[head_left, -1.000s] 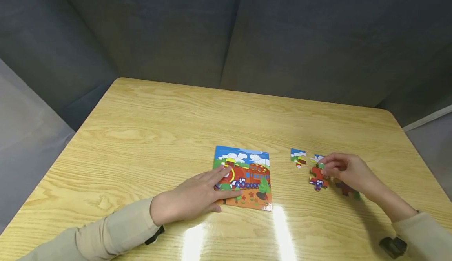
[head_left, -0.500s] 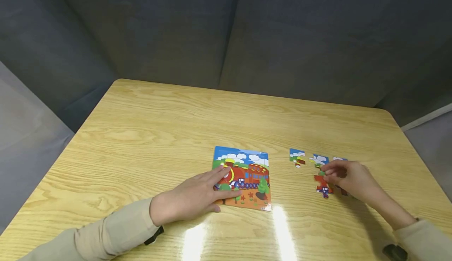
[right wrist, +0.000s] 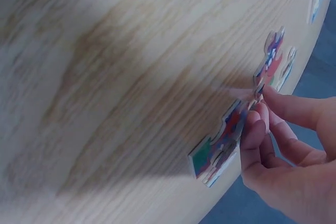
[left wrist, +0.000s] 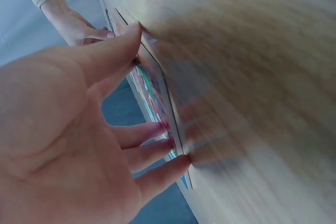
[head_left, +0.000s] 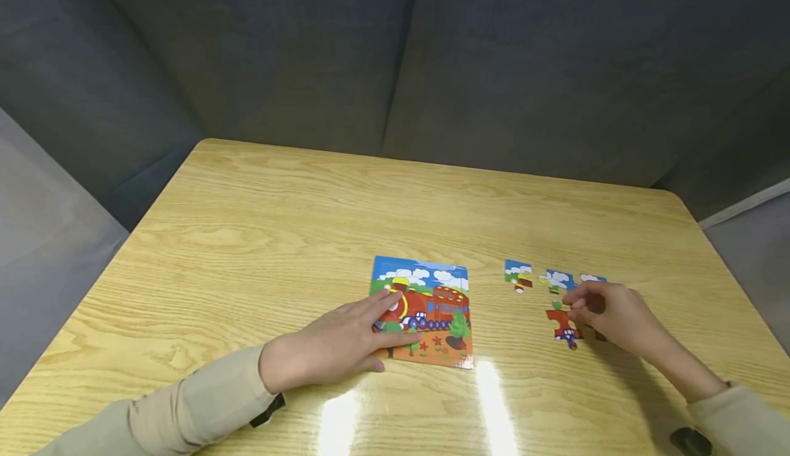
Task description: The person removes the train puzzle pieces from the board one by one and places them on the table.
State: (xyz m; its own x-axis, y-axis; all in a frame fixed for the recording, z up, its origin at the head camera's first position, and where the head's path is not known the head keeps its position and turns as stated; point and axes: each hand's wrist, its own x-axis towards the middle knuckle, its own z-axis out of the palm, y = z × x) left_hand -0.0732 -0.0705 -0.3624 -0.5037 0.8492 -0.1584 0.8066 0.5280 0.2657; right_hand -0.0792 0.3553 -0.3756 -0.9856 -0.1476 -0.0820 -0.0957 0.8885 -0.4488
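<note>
My left hand point(head_left: 336, 339) lies with extended fingers on the left part of a square train-picture puzzle point(head_left: 438, 278); in the left wrist view its fingertips point(left wrist: 181, 162) touch the puzzle's edge. To the right, my right hand point(head_left: 617, 312) pinches a red puzzle piece point(head_left: 560, 319) with blue and white at its lower end, low over the table. In the right wrist view, thumb and curled fingers meet at that red piece point(right wrist: 274, 69). Another piece, red with a green corner point(right wrist: 201, 158), lies beside the hand; in the head view the hand largely hides it.
Several loose puzzle pieces lie around the right hand: one with sky and a red part point(head_left: 518, 272), a cloud piece point(head_left: 558, 279), and another sky piece point(head_left: 594, 278). The wooden table point(head_left: 278, 216) ends at a dark cloth partition point(head_left: 296, 51). Light glares near the front.
My right hand has moved the red piece slightly right and toward me, uncovering the cloud piece and another sky piece. Over the last half second it barely moved. My left hand stays put.
</note>
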